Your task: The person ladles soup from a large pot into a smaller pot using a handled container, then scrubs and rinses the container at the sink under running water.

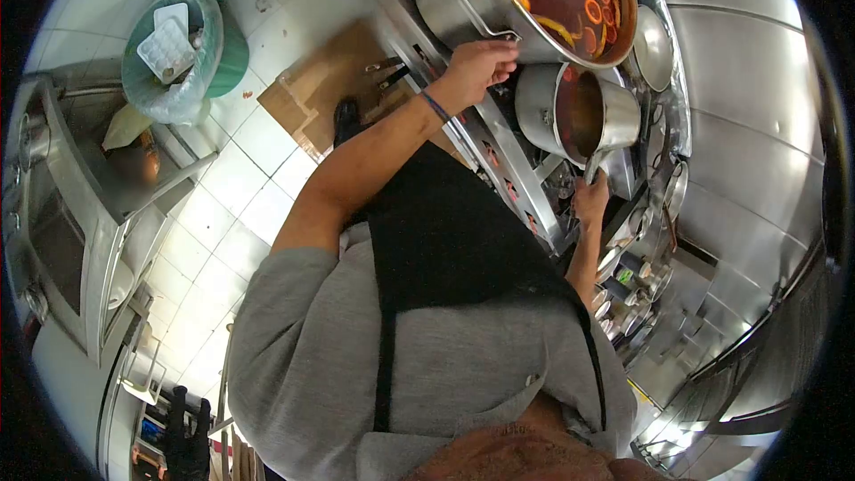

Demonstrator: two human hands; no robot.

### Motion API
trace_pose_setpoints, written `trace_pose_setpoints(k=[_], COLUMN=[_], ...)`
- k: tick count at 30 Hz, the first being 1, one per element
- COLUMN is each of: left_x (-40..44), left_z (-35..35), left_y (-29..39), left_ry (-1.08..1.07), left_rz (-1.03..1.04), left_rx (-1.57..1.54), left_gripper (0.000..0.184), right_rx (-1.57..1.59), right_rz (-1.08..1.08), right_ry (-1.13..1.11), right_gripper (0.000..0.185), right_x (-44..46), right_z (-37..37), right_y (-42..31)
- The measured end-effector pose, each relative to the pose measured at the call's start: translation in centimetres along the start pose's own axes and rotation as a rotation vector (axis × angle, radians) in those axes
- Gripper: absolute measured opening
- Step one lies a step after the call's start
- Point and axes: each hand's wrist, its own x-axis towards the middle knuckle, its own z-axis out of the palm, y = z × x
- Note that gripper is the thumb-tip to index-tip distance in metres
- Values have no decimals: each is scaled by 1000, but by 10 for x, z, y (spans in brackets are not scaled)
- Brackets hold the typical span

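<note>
- Gripping a handled vessel (pixel 621 116) at 2 o'clock: right hand (pixel 590 199).
- Left hand (pixel 476 69): loosely curled beside large pot (pixel 452 2), 1 o'clock; grip cannot be told.
- Judged step: scooping or pouring at smaller pot (pixel 536 109); next move calls for controlled tilt.

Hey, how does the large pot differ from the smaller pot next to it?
The large pot is clearly wider than the smaller pot. The large pot's mouth is uncovered, showing orange slices in dark red liquid, while the smaller pot's is mostly hidden by a metal saucepan held by the right hand. Both pots are silvery metal.
</note>
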Motion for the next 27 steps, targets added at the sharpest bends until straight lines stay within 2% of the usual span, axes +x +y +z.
trace_pose_setpoints(k=[2, 4, 6, 7, 8, 10, 11, 13, 14, 16, 17, 18, 20, 21, 22, 24, 25, 26, 27], left_x=[-4, -4, -3, -3, -4, 10, 17, 32, 38, 4, -16, -32, -45, -63, -81, -100, -107, -116, -117], left_z=[-17, -50, -97, -118, -141, -211, -244, -337, -378, -378, -374, -377, -452, -456, -460, -498, -504, -511, -543], left_y=[2, -2, -5, 0, 4, -8, -13, -32, -39, -30, -19, -9, -30, -30, -29, -41, -45, -48, -64], left_ry=[-53, -98, -91, -31, 34, 113, 145, 102, 37, 375, 406, 426, 328, 422, 518, 429, 523, 601, 574], left_rz=[-55, -142, -169, -164, -158, -106, 58, 297, 363, 642, 329, 14, -235, -305, -374, -460, -563, -526, -541], left_rx=[98, 228, 416, 569, 715, 783, 1126, 1509, 1548, 1770, 1806, 1821, 2087, 2044, 1992, 2032, 1950, 1842, 1768], left_gripper=[20, 22, 14, 10, 8, 8, 15, 25, 26, 22, 22, 22, 29, 27, 25, 24, 24, 23, 23], right_rx=[-41, -144, -130, -128, -165, -147, -44, 130, 198, 258, 287, 360, 517, 594, 638, 714, 769, 797, 831], right_rz=[22, -44, -49, -56, -120, -125, -72, 4, 26, -11, 47, 99, 208, 180, 199, 232, 240, 253, 270], right_ry=[43, 59, 91, 103, 236, 290, 203, 104, 89, 171, 220, 186, 128, 52, 65, 69, 96, 91, 93], right_gripper=[53, 53, 52, 52, 49, 47, 46, 44, 43, 42, 28, 22, 14, 15, 15, 14, 8, 9, 9], right_x=[-6, -13, -17, -17, -21, -23, -22, -20, -21, -14, -22, -23, -24, -21, -22, -22, -22, -21, -23], right_z=[3, -2, 8, 14, 26, 34, 32, 27, 27, 37, 33, 24, 14, 6, 6, 10, 13, 13, 10], right_y=[-14, -23, -16, -9, -1, -2, -2, 4, 7, 19, -16, -36, -62, -60, -61, -65, -68, -71, -82])
